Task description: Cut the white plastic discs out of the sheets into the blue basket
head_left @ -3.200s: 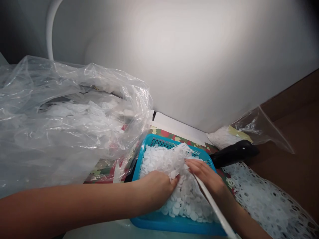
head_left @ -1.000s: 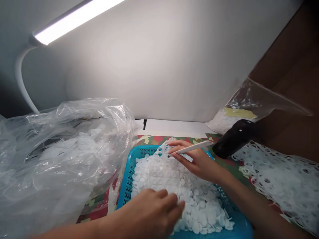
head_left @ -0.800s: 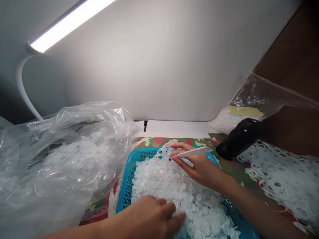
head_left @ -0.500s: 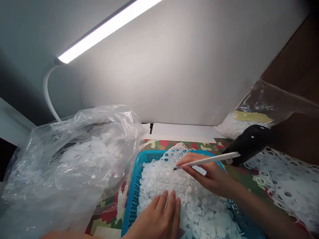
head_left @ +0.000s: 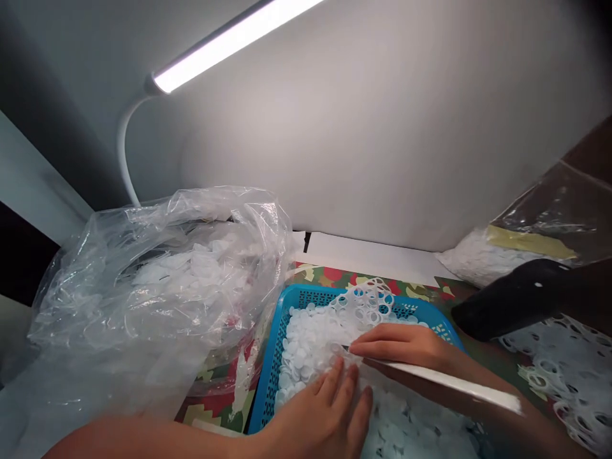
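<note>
Both hands have drawn closer together: the left hand [head_left: 327, 411] lies open and flat on discs [head_left: 299, 347] in the basket [head_left: 269, 382], while the right hand [head_left: 406, 341] grips a tool [head_left: 454, 380], its tip inside the basket, where work seems centred.

The lamp [head_left: 234, 43] glares white on the wall [head_left: 344, 134] between dim upper corners.

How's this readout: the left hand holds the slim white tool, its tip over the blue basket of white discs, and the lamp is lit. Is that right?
Not quite: the head view shows the slim white tool in the right hand, not the left hand. The rest holds: its tip is over the blue basket of white discs, and the lamp is lit.
</note>
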`<state>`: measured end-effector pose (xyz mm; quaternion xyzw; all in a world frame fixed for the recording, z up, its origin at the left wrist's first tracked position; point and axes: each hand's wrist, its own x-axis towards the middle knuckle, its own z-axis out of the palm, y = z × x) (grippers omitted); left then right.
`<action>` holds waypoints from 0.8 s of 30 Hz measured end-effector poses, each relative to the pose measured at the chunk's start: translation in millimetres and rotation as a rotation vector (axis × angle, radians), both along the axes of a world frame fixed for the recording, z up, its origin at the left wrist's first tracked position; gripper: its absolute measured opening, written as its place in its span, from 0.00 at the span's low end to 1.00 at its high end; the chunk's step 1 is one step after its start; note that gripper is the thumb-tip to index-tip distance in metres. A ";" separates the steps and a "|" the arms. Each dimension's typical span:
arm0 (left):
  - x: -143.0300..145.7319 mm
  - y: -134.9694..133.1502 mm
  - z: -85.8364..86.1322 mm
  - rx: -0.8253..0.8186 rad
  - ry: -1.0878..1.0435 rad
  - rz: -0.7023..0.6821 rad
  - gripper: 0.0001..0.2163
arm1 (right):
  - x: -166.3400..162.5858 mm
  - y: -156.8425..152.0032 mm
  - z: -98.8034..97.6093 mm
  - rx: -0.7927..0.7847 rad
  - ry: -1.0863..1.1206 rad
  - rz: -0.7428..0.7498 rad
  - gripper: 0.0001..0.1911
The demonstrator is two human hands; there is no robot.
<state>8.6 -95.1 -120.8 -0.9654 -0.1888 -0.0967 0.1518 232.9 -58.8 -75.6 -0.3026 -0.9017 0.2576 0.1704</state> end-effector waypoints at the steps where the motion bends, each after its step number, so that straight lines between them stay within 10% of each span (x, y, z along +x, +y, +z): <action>1: -0.6 0.6 1.9 0.000 -0.010 -0.008 0.18 | -0.5 2.6 0.9 0.007 -0.012 0.020 0.15; 10: -11.2 -6.4 9.5 0.132 -0.038 0.110 0.14 | -3.9 29.6 -8.2 -0.062 0.038 0.166 0.11; 24: -4.7 -9.4 -8.5 0.016 -0.081 0.128 0.17 | -13.0 15.0 -18.0 0.499 -0.092 0.217 0.14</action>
